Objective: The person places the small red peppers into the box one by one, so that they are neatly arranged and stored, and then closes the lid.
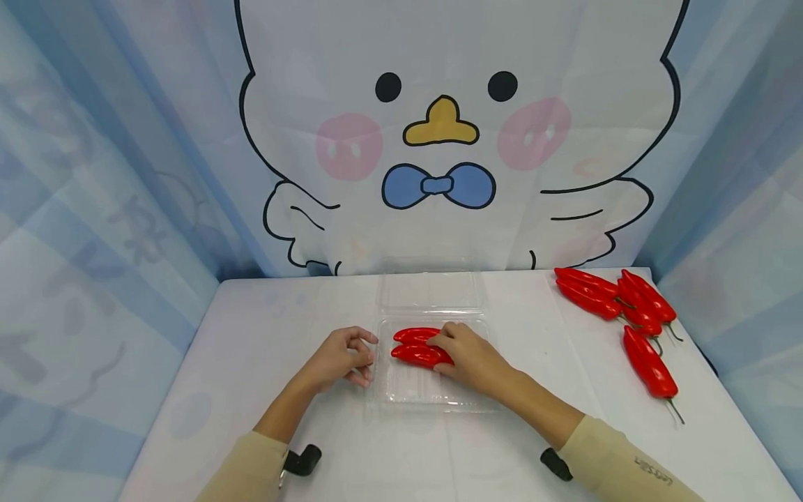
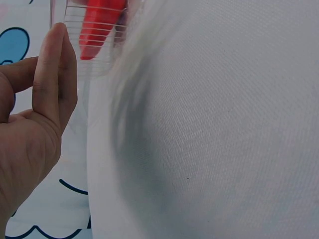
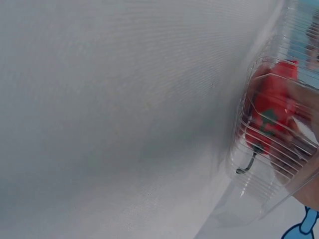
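Clear, thin, ribbed plastic formed the open rectangular container point(image 1: 408, 390), just right of the fingertips of the left hand point(image 1: 341, 359); it was probably light and flexible, apt to slide or buckle, and best held by its rim. Inside it, under and left of the fingers of the right hand point(image 1: 473, 359), lay two glossy, elongated red peppers: the far pepper point(image 1: 410, 335) and the near pepper point(image 1: 414, 356). They looked light, fairly firm and a little slippery, better taken round the thick middle than by a thin, bent stem point(image 3: 253, 158). Well right of the right fingers, five loose, shiny red peppers point(image 1: 640, 312) rested on the white cloth-covered table point(image 1: 219, 362) and would likely have handled alike.

The left hand was beside the container's left edge, fingers loosely bent, holding nothing; whether the tips touched the rim could not be told. The right hand reached in from the right, back upward, fingers curled and thumb on the near side, gripping the near pepper; whether it also held the far one was unclear.
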A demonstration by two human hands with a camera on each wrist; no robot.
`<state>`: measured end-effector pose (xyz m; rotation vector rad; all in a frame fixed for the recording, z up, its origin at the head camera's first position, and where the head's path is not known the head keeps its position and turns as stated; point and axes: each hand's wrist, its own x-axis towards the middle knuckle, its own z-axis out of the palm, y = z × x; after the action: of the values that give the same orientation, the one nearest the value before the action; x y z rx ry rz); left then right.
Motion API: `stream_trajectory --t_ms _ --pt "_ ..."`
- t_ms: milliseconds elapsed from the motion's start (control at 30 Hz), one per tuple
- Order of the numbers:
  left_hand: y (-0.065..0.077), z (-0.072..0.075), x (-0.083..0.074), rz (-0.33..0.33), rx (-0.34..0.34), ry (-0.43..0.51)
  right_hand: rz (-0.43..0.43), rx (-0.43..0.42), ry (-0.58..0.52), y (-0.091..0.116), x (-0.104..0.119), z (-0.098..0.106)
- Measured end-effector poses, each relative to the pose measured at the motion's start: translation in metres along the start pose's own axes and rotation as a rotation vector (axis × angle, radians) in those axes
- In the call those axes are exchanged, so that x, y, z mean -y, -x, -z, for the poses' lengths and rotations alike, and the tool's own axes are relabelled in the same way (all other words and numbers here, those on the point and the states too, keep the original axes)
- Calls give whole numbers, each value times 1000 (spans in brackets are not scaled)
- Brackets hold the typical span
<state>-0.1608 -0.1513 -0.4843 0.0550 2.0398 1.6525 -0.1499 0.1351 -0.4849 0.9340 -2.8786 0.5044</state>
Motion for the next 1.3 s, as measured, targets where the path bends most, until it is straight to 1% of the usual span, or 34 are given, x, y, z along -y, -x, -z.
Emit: stream_trajectory --t_ms 367,667,867,967,1133,1300 --pt "-1 -1 0 8 -3 -6 -26 19 -7 1 -1 2" --pt "0 -1 -2 13 -13 -11 -62 26 -44 5 -4 19" --pt "0 -2 -1 16 -23 -15 -83 26 -115 13 -13 31" --pt "0 -2 0 13 -18 -12 -88 7 -123 19 -20 35" --pt "0 -2 0 8 -10 2 -108 -65 -114 33 -33 45" --pt "0 -1 2 0 -13 4 -156 -125 -110 48 -46 55"
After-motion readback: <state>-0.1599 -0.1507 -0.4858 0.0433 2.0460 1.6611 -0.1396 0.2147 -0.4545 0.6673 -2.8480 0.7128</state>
